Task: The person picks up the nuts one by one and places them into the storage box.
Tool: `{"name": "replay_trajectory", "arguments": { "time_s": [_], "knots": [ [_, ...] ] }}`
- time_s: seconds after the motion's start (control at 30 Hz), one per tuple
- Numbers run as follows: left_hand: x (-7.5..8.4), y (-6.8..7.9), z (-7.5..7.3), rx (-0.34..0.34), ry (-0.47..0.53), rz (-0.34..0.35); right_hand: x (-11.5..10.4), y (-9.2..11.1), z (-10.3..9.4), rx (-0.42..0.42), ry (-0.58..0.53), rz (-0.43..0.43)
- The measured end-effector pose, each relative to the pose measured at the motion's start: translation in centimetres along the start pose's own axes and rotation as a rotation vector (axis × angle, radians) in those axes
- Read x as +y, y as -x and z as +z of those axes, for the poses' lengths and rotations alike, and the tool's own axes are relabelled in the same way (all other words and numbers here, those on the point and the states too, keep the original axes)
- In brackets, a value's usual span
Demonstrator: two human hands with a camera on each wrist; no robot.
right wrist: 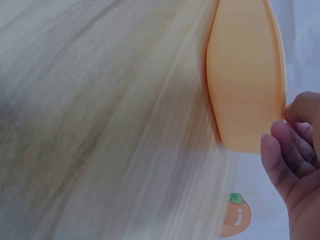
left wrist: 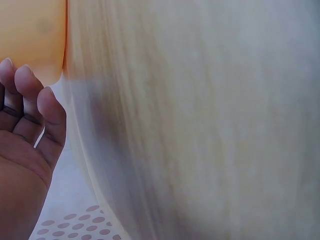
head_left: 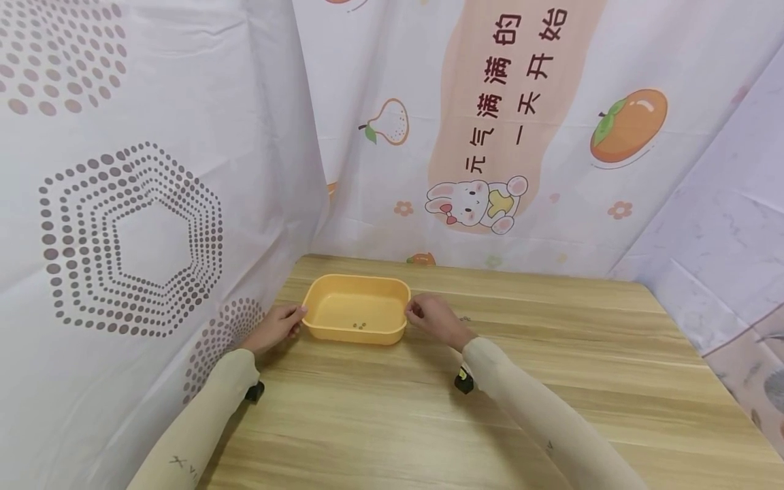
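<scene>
A shallow yellow-orange plastic basin [head_left: 352, 336] with rounded corners sits at the back left of the table. Several tiny dark round pieces [head_left: 359, 326] lie on its floor near the front wall; they are too small to identify. At its left end, my left hand [head_left: 277, 328] holds the rim with the thumb on top. My right hand [head_left: 436, 320] pinches the rim at the opposite end. In the left wrist view, curled fingers stand against the basin's wall [left wrist: 30, 35]. The right wrist view has thumb and fingertips at the edge of the basin [right wrist: 245, 75].
The wood-grain table [head_left: 343, 422] stretches to the right and toward me. A few small marks or pieces [head_left: 465, 318] lie just beyond my right wrist. A dotted white curtain [head_left: 153, 245] hangs close on the left, and a printed cloth [head_left: 380, 184] covers the back.
</scene>
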State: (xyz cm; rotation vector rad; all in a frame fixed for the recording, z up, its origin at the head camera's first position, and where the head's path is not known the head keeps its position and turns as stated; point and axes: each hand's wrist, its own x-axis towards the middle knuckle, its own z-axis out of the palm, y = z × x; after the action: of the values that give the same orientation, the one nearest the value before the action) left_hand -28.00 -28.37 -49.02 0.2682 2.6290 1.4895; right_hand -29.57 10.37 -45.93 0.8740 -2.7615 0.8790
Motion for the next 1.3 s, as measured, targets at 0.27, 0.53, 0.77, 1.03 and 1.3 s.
{"name": "replay_trajectory", "arguments": {
  "time_s": [0.27, 0.53, 0.77, 1.03, 1.3],
  "knots": [
    [0.2, 0.1, 0.0, 0.011, -0.008, 0.016, -0.2, -0.1, 0.1, 0.006, 0.005, -0.019],
    [0.6, 0.4, -0.1, -0.011, -0.004, 0.022, -0.1, -0.1, 0.2, 0.008, 0.005, -0.008],
    [0.3, 0.2, 0.0, -0.003, 0.007, 0.021, -0.1, 0.1, -0.1, 0.002, -0.026, 0.012],
    [0.0, 0.1, -0.1, 0.002, 0.014, 0.034, 1.1, 0.6, -0.5, -0.014, -0.021, 0.038],
    [-0.1, 0.1, 0.1, 0.010, 0.002, 0.023, 2.8, 1.4, -0.8, -0.029, 0.016, 0.092]
  ]
}}
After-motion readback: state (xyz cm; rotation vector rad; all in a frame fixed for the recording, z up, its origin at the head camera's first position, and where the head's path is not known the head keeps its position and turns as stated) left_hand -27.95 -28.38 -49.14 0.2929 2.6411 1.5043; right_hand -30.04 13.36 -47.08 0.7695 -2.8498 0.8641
